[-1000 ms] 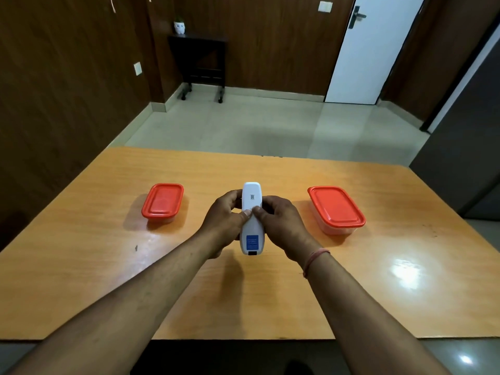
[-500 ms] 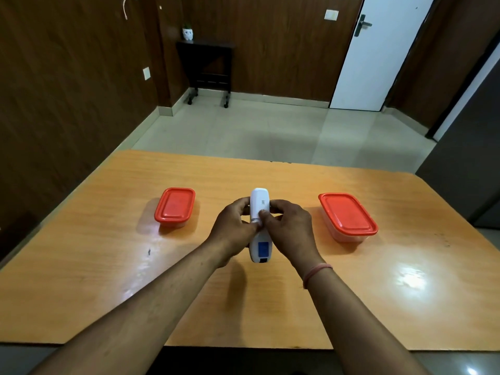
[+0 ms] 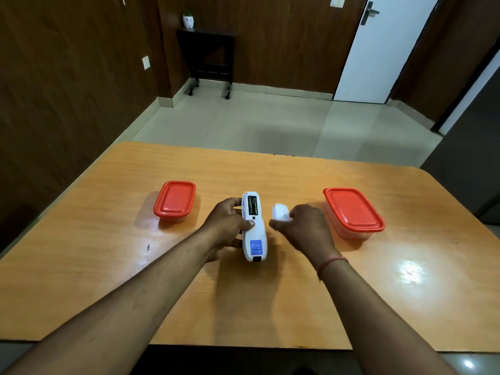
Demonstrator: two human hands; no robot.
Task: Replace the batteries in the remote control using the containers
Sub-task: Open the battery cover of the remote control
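A white remote control [image 3: 254, 239] is held back side up over the middle of the wooden table [image 3: 108, 253]. My left hand [image 3: 226, 226] grips it, thumb pressed on its back. Its battery bay [image 3: 253, 205] is uncovered and dark batteries show inside. My right hand [image 3: 303, 228] is just to the right of the remote, holding the white battery cover [image 3: 280, 211], which looks blurred. A small container with a red lid [image 3: 175, 200] stands to the left. A larger red-lidded container [image 3: 353, 211] stands to the right. Both lids are on.
The table's near edge runs across the bottom of the view and its far edge lies beyond the containers. Past it are a tiled floor, a dark side table [image 3: 208, 55] with a small white pot, and a white door [image 3: 378, 47].
The battery cover has come off the remote. My right hand has carried it away to the right while my left hand kept hold of the remote.
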